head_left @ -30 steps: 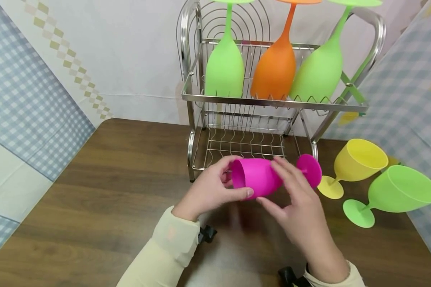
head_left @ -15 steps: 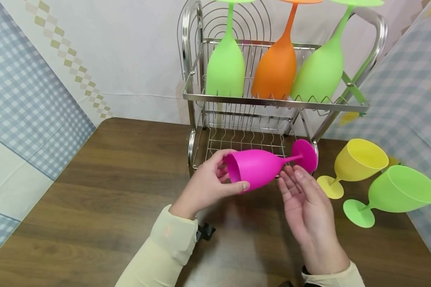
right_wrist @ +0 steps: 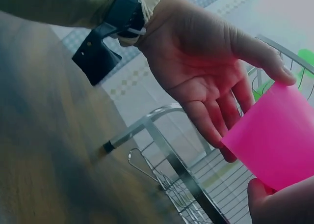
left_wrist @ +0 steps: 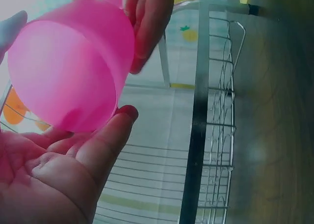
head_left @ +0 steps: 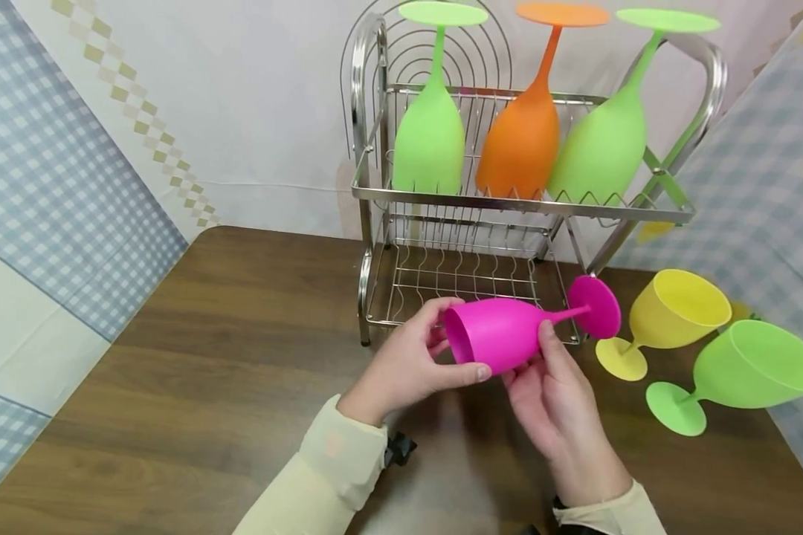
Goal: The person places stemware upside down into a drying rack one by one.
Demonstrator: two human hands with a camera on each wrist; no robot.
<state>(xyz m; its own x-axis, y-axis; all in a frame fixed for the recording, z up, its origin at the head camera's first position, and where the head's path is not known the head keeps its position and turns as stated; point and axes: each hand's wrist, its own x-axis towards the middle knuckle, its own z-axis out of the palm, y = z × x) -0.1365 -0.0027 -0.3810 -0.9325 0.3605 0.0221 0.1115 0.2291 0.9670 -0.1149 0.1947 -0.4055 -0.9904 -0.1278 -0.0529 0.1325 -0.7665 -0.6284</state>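
Note:
A magenta plastic goblet [head_left: 498,334] lies sideways in the air in front of the rack, its mouth to the left and its foot to the right. My left hand [head_left: 411,360] grips it at the rim, thumb on the near side and fingers behind. My right hand [head_left: 565,409] holds the lower bowl near the stem, thumb on the near side and fingers underneath. In the left wrist view the goblet's open mouth [left_wrist: 64,76] faces the camera. The right wrist view shows the bowl [right_wrist: 279,135] between both hands; part of the right hand is cut off there.
A two-tier metal dish rack [head_left: 522,204] stands behind. On its upper tier, upside down, are a green goblet [head_left: 430,141], an orange goblet [head_left: 520,145] and another green goblet [head_left: 602,145]. A yellow goblet [head_left: 679,308] and a green goblet [head_left: 756,364] stand on the wooden table at right.
My right hand has come off the top of the goblet, turned palm up and taken hold of its lower bowl from below. My left hand has kept its grip. The view has shifted slightly.

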